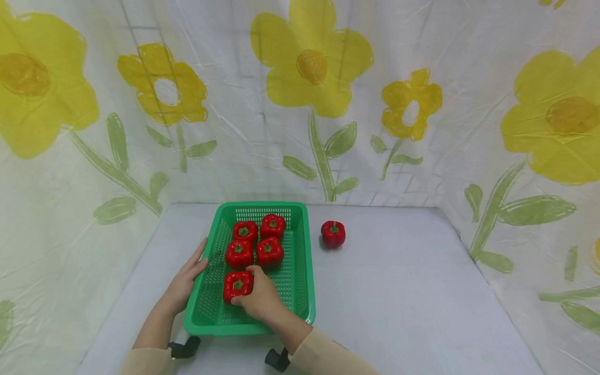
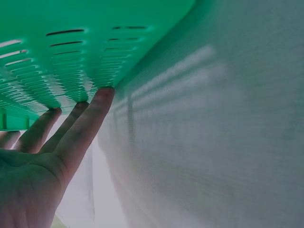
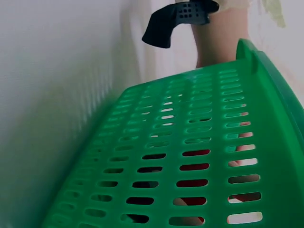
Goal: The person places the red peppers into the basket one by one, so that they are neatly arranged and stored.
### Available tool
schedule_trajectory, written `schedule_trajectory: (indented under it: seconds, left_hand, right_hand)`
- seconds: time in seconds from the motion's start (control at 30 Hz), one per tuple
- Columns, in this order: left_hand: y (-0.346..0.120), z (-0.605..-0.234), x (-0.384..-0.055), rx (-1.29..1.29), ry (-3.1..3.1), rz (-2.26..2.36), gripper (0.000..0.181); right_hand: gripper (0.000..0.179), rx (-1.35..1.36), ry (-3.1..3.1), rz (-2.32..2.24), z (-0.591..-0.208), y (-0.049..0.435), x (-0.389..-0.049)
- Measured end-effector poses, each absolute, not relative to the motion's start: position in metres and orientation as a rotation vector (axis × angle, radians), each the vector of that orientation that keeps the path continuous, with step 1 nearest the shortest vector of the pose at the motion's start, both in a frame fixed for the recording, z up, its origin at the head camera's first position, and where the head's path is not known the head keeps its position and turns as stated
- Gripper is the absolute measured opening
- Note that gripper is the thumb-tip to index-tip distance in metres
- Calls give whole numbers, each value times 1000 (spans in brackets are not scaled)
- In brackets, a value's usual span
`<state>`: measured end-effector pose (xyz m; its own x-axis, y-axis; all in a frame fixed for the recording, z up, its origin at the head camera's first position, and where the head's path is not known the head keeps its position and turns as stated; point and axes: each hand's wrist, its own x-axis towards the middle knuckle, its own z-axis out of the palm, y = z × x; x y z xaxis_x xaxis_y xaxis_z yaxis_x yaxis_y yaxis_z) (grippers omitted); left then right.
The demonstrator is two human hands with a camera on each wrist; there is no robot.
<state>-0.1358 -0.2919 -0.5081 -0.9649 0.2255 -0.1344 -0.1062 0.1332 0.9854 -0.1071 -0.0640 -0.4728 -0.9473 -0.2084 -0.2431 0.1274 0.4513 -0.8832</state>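
Note:
A green plastic basket (image 1: 308, 271) with slotted sides holds several red bell peppers. My right hand (image 1: 260, 297) reaches over its near side and grips the nearest bell pepper (image 1: 236, 285) between thumb and fingers. Behind that one sit more bell peppers (image 1: 239, 254), grouped toward the basket's far left, stems up. Against the basket's left outer wall rests my left hand (image 1: 184, 285). Seen from the left wrist, its fingers (image 2: 78, 135) are straight, their tips at the slotted wall. In the right wrist view the basket wall (image 3: 213, 142) hides most of the right hand.
One more red bell pepper (image 1: 333, 235) stands on the white-covered table (image 1: 398, 291), right of the basket. A white curtain (image 1: 225, 156) with yellow flowers hangs along the back and sides. Dark wrist-camera mounts (image 1: 277, 359) sit at both wrists.

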Motion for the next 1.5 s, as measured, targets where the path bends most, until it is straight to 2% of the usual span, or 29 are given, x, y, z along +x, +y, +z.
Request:
schedule_trajectory:
  seconds: [1.03,1.5]
  left_hand:
    - [-286,-511,-134,112,2124,1934,58]
    - [-291,-508,-136,98,2124,1951,58]
  right_hand:
    - [85,-98,2421,-1448,-473,-56,-101]
    - [84,-198,2369,-1520,-445,-23,-97]
